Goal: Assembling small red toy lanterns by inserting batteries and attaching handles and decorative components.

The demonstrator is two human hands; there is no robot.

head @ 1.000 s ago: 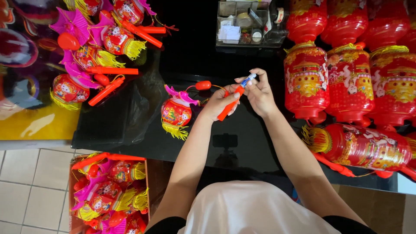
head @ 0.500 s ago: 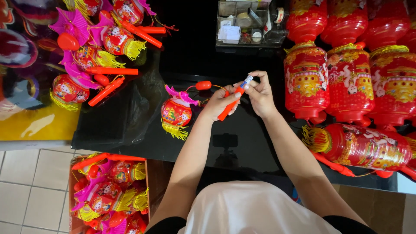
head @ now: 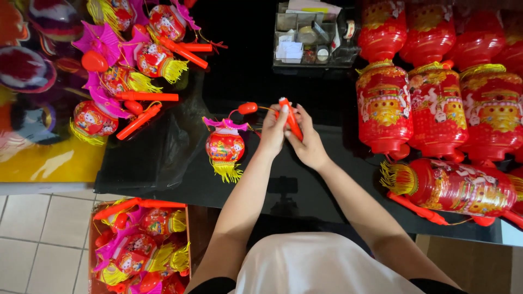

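Glossy black table [head: 305,196]; pale tiled floor [head: 38,239].

The red stick [head: 290,121] is partly hidden by the left hand [head: 272,133] and right hand [head: 309,142]. At 12 o'clock, the things in the clear organizer [head: 310,35] are too small to tell. At 7 o'clock, the box of lanterns [head: 139,247] is cut off.

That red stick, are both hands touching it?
Touching. The head view shows the left hand and right hand both wrapped around the red stick.
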